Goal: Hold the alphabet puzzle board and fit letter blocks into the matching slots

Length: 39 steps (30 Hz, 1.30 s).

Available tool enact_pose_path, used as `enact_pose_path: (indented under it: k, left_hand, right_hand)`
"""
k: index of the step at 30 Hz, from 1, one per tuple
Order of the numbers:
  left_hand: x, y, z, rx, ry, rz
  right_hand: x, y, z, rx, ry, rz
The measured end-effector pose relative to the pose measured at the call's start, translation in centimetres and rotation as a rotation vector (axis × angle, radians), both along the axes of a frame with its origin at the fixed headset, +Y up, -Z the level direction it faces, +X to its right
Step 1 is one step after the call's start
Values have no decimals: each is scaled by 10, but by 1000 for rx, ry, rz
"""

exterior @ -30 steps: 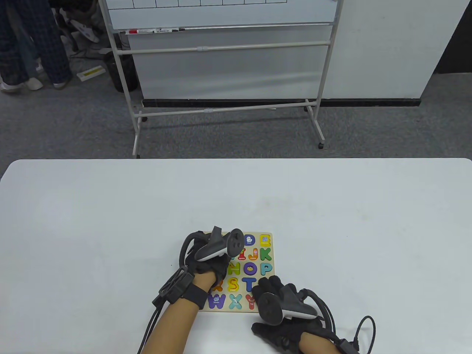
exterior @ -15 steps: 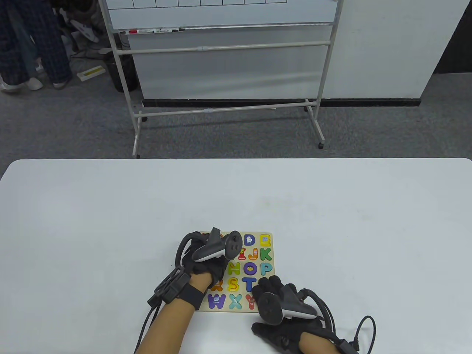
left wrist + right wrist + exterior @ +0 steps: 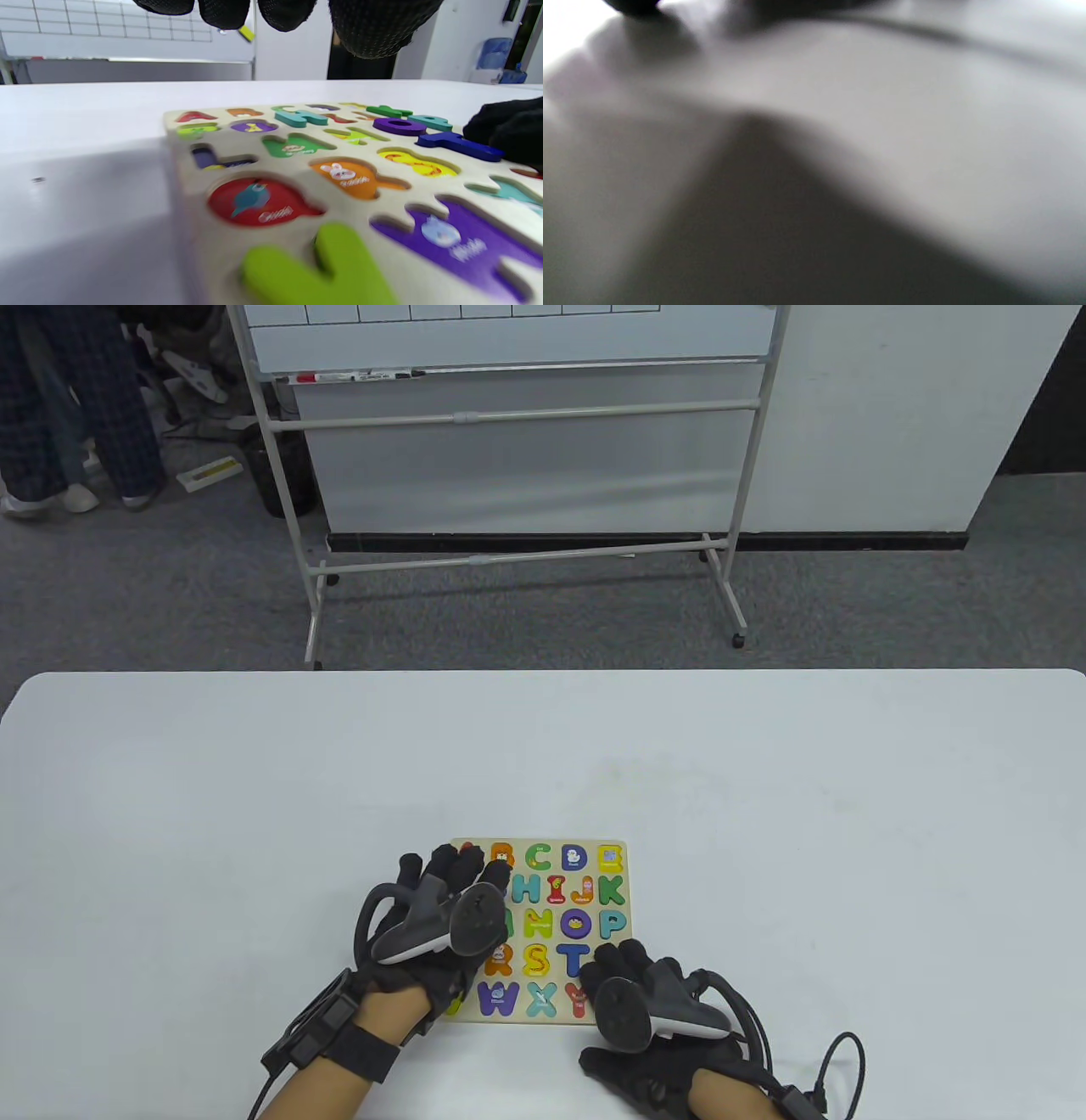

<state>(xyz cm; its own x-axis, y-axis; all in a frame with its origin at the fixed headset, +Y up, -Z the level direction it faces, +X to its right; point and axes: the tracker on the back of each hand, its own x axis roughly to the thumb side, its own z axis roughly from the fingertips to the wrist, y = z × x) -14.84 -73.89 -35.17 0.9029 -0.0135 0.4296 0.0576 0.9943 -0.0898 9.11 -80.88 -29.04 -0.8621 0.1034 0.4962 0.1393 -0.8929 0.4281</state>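
The wooden alphabet puzzle board (image 3: pixel 551 841) lies flat near the table's front edge. Most letter blocks sit in their slots, such as the blue T (image 3: pixel 573 959). My left hand (image 3: pixel 450 865) hovers over the board's left side with fingers spread and holds nothing. In the left wrist view its fingertips (image 3: pixel 373 25) hang above the board (image 3: pixel 339 212), where several slots show only their pictures. A green block (image 3: pixel 322 271) lies at the near edge. My right hand (image 3: pixel 624 963) holds the board's near right corner, fingers on top beside the T (image 3: pixel 458 146). The right wrist view is a grey blur.
The white table (image 3: pixel 764 780) spreads wide on all sides of the board. Behind it a wheeled whiteboard stand (image 3: pixel 509 517) is on the grey carpet. A person's legs (image 3: pixel 76 415) show at the far left. Glove cables (image 3: pixel 840 1069) trail at the front right.
My left hand has drawn back toward me and to the left, off the board's upper left, uncovering the B, C and H blocks. The right hand and the board have not moved.
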Motion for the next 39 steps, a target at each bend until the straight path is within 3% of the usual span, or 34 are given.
enact_pose_path:
  k: [13, 27, 33, 39]
  left_hand:
    - [-45, 1, 48, -1, 111, 31]
    - [-59, 2, 52, 9, 138, 68]
    - [-58, 4, 55, -24, 139, 112]
    - [-56, 6, 56, -7, 134, 108]
  right_hand:
    - [1, 0, 0, 0, -4, -2]
    - [-3, 6, 1, 38, -40, 22]
    - [-2, 31, 2, 146, -80, -101]
    - [8, 55, 3, 286, -123, -111]
